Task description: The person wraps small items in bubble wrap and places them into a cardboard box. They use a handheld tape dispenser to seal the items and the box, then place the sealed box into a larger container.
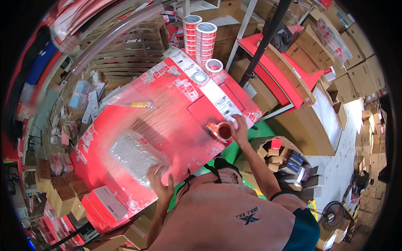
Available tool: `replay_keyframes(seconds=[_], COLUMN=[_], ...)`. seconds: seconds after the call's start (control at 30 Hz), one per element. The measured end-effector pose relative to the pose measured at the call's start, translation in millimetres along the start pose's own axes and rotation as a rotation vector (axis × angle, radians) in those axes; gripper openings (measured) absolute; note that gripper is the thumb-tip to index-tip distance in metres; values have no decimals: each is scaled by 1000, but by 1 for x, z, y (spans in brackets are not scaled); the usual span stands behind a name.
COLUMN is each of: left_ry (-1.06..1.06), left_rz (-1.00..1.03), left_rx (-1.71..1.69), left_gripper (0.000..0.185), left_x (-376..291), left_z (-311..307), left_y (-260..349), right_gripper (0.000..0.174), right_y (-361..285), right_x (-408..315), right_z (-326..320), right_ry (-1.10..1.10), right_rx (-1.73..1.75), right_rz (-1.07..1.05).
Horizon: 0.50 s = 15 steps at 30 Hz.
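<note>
A parcel in clear bubble wrap (132, 153) lies on the red tabletop (125, 122). My left hand (160, 182) is at the parcel's near end, fingers apart and touching the wrap. At the table's right side, my right hand (240, 128) is bent over the near end of a strip of printed white labels (216, 94). Right beside its fingers stands an orange-red tape dispenser (213, 128). Whether those fingers pinch a label or touch the dispenser, I cannot tell.
Tall stacks of tape rolls (205, 40) stand at the far corner, near a loose roll (200, 77). A yellow-labelled item in clear plastic (139, 104) lies far left. Red boxes (105, 204) sit at the near left corner. A bin of small boxes (279, 157) stands right.
</note>
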<state>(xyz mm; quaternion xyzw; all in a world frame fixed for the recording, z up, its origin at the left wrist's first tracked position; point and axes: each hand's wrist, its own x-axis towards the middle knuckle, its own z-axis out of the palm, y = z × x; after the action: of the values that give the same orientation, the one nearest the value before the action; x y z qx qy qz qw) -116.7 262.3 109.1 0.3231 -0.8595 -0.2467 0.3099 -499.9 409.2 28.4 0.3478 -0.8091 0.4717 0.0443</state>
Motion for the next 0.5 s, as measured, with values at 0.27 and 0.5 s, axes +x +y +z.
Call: replay_keyframes(seconds=[0.27, 0.5], left_ry=[-823, -536], left_rz=[-999, -1060], left_rx=[-997, -1295], left_gripper=[51, 33], left_x=[48, 67], left_z=[287, 365], left_y=[135, 150], right_gripper=[16, 15], right_y=[102, 72], right_x=[-29, 10], right_z=[-54, -115], right_ry=[-319, -467], right_rx=[-365, -61], right_rz=[-175, -349])
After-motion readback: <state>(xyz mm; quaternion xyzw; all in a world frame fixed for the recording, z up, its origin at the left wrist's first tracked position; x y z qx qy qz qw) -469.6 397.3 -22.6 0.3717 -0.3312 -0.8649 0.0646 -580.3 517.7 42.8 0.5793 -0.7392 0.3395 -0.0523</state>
